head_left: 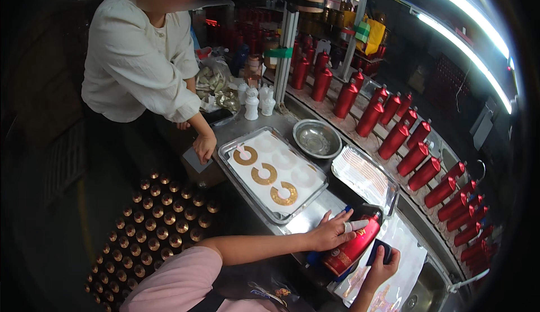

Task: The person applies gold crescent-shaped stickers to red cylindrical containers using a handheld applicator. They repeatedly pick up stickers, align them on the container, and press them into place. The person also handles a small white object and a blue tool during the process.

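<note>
A red bottle with gold markings lies tilted in front of me, its neck pointing away to the right. Blue material shows under and beside it. Across the bottle's upper side rests my left hand, fingers stretched and spread, one wrapped in white tape. Close to the bottle's right side, my right hand is closed on a small dark blue block; its exact kind is unclear. Left of the bottle, a metal tray holds a white sheet with several gold C-shaped labels.
A steel bowl and a second metal tray stand beyond. Red bottles line a rack along the right. Near the sink lies a plastic sheet. A co-worker stands at the left, above rows of bottles.
</note>
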`<state>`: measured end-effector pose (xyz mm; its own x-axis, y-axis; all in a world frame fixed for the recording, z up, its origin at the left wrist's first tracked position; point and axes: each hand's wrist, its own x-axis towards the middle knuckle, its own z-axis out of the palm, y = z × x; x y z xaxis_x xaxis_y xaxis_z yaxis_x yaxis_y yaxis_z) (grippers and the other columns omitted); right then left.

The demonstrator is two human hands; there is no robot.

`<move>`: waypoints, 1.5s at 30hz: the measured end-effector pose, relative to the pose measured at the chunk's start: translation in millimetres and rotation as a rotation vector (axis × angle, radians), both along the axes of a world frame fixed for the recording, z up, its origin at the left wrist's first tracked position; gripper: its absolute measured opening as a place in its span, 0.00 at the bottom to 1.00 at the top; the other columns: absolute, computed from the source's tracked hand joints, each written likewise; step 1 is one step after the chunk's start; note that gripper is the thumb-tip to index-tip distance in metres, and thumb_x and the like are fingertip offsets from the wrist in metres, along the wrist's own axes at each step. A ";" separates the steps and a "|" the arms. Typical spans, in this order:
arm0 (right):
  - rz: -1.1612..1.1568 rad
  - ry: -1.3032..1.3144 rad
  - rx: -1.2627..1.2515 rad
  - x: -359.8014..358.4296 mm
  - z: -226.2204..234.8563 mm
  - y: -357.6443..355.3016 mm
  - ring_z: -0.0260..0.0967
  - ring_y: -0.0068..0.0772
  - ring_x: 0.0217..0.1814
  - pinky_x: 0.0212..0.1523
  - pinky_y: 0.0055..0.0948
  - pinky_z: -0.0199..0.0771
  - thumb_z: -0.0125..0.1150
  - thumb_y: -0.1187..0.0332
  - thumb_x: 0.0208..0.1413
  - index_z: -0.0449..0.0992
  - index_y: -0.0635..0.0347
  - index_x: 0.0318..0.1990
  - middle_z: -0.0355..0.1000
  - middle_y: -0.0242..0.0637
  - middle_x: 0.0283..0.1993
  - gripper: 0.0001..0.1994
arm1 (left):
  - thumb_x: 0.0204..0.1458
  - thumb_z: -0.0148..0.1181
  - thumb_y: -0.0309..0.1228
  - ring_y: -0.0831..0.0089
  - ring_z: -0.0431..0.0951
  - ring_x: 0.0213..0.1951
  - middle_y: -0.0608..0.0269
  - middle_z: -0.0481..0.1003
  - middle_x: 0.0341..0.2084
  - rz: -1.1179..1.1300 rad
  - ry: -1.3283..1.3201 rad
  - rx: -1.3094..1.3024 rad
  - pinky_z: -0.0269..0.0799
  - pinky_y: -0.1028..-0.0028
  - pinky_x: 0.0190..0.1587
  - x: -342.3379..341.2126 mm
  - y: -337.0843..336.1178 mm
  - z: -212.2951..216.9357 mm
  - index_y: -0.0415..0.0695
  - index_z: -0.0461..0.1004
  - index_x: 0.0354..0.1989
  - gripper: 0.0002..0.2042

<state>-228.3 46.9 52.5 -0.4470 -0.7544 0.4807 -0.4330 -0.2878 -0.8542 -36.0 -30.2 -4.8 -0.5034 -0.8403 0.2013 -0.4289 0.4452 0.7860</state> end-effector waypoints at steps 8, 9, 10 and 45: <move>-0.080 0.049 -0.028 -31.8 -23.7 -10.4 0.63 0.17 0.34 0.36 0.19 0.68 0.64 0.68 0.63 0.72 0.63 0.39 0.69 0.29 0.33 0.08 | 0.68 0.42 0.55 0.52 0.50 0.75 0.36 0.56 0.71 0.109 0.102 0.069 0.38 0.40 0.70 1.8 -10.1 2.0 0.50 0.63 0.71 0.30; -0.017 -0.036 0.037 -39.7 -30.7 -5.6 0.65 0.17 0.35 0.37 0.19 0.69 0.63 0.69 0.64 0.73 0.64 0.41 0.70 0.30 0.35 0.08 | 0.68 0.44 0.52 0.53 0.55 0.74 0.36 0.60 0.68 0.137 0.141 0.029 0.44 0.44 0.70 6.6 -10.5 4.1 0.47 0.65 0.69 0.28; 0.029 -0.112 0.024 -48.5 -37.2 -2.0 0.66 0.18 0.36 0.38 0.19 0.70 0.62 0.69 0.64 0.73 0.65 0.43 0.71 0.30 0.37 0.08 | 0.68 0.46 0.50 0.53 0.60 0.72 0.35 0.64 0.66 0.171 0.113 0.037 0.49 0.47 0.69 11.4 -8.6 6.7 0.44 0.68 0.67 0.27; 0.368 0.123 0.259 26.3 -40.6 61.1 0.69 0.41 0.59 0.58 0.37 0.74 0.77 0.78 0.43 0.58 0.66 0.71 0.66 0.49 0.61 0.46 | 0.61 0.50 0.59 0.40 0.78 0.51 0.32 0.77 0.47 0.162 0.213 0.180 0.72 0.57 0.55 -64.5 -81.0 32.5 0.31 0.73 0.50 0.35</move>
